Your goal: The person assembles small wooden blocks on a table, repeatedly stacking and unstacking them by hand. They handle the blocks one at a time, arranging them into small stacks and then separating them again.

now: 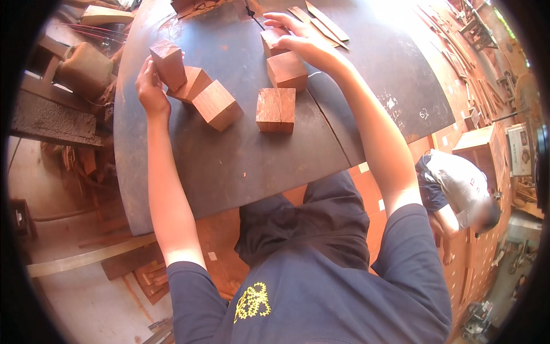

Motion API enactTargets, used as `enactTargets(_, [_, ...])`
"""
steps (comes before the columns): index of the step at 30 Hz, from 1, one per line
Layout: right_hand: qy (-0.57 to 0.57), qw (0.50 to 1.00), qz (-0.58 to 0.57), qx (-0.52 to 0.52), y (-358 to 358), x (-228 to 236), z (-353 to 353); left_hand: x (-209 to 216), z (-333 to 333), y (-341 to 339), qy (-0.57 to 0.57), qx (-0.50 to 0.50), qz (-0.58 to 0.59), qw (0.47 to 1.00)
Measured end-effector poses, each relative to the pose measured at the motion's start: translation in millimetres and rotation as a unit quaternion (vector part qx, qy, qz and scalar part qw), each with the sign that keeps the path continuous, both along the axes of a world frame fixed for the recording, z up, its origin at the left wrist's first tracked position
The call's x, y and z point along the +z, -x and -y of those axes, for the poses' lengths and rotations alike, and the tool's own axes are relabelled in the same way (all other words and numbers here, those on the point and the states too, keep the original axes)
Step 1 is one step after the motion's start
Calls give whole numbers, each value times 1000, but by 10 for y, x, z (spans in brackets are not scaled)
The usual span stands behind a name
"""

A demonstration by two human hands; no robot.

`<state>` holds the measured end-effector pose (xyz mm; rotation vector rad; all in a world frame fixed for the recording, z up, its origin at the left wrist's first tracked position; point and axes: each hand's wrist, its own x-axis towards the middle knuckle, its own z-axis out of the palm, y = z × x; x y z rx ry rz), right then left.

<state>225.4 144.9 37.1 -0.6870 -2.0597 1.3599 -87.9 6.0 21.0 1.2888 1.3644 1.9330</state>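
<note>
The person's left hand [152, 94] is closed around a wooden block [169, 64] over toward the left edge of the table [223, 178], fingers along its outer side and a fingertip showing past the other. The right hand [309, 46] is spread over the back block [272, 43] of another row, out toward the far edge; from here I can't tell whether thumb and fingers press on it.

I'd judge these blocks solid and stiff, with some weight but easy enough for one hand, hardly fragile, and dry rather than slippery. Opposite flat sides look the best place to take hold; the corners would give a poorer grip.

All are reddish-brown and square-cut. The held one looks taller than wide and leans a little. A second block [196, 83] and a third block [217, 105] trail from it toward the near edge, set askew. In the other row come a middle block [287, 70] and a front block [275, 117], its top marked by a dark, crack-like line.
</note>
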Motion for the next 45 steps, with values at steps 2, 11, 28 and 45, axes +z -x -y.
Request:
enactTargets(2, [-77,997,16,-10,5,6,-81,33,-59,16,-33,22,9,999])
enactTargets(11, [-124,989,68,-39,-8,49,-40,220,-29,-254,-31,40,64,997])
enactTargets(28, [-125,990,50,-46,-2,4,-109,131,-72,100,80,98,72,989])
enactTargets(45, [-114,988,88,-54,-3,110,29,222,-27,58,122,-57,80,988])
